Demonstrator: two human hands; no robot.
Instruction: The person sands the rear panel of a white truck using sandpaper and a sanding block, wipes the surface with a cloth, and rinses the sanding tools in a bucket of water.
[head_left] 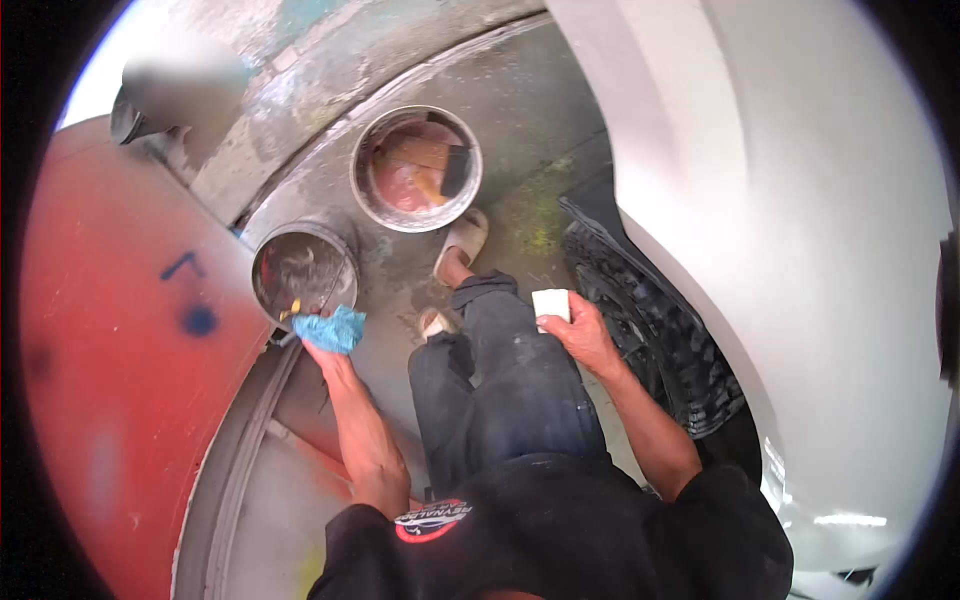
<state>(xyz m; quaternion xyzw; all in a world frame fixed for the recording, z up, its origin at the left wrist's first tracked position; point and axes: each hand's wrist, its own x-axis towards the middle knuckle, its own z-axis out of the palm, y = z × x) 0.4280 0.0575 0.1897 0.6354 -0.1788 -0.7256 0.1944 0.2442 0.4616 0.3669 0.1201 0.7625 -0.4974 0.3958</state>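
My left hand (322, 357) is closed on a crumpled blue cloth (338, 330), which covers most of the fingers. It is at the near rim of a dark bucket (345, 240) that has murky contents and something small and yellow near the edge. Over my right thigh, my right hand (588, 338) grips a small white rectangular block (551, 304), thumb on its near face. I cannot tell what the block is made of.
Beyond my feet stands a second bucket (474, 150) holding reddish liquid. A large white curved panel (800, 250) rises on the right, with a dark tyre (650, 330) beneath it. A red panel (120, 330) with blue marks is at left.
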